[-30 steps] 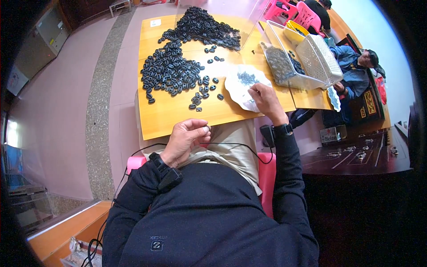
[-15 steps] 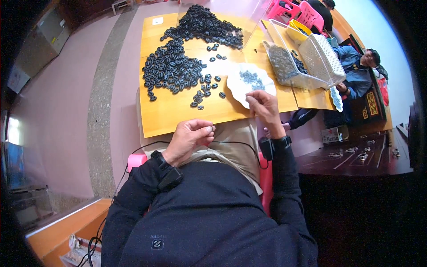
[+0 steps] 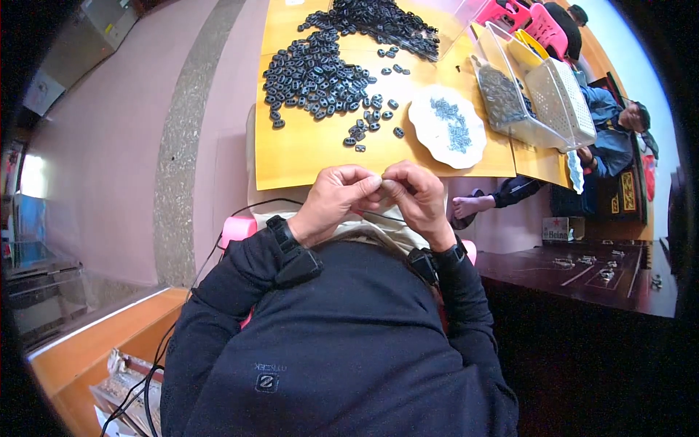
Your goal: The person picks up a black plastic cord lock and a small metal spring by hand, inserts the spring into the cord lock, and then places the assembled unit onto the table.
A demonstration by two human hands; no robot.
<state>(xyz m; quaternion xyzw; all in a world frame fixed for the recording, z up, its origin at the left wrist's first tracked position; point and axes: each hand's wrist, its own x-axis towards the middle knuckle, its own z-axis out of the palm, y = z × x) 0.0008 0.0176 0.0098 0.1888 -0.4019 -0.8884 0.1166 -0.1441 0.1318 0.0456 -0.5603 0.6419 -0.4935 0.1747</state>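
My left hand (image 3: 333,204) and my right hand (image 3: 421,200) meet in front of the table's near edge, above my lap. Both are pinched closed, thumb to forefinger, fingertips touching or nearly so. Whatever lies between them is too small or too covered to make out. Beyond my right hand, a white scalloped plate (image 3: 424,122) carries a heap of small greyish pieces (image 3: 451,125). Ahead and to the left is a pile of small black oval parts with two holes (image 3: 317,79). Several loose ones (image 3: 357,135) lie between that pile and the plate.
The yellow table (image 3: 302,154) bears another black heap (image 3: 382,25) farther back. Right of the plate stands a clear plastic bin (image 3: 502,95) with dark parts, a white perforated basket (image 3: 564,102) and a yellow container (image 3: 533,44). Another person (image 3: 610,120) sits at the right.
My right hand has come from the plate's near edge toward me and met my left hand. The view has shifted, so the table appears higher and farther right.
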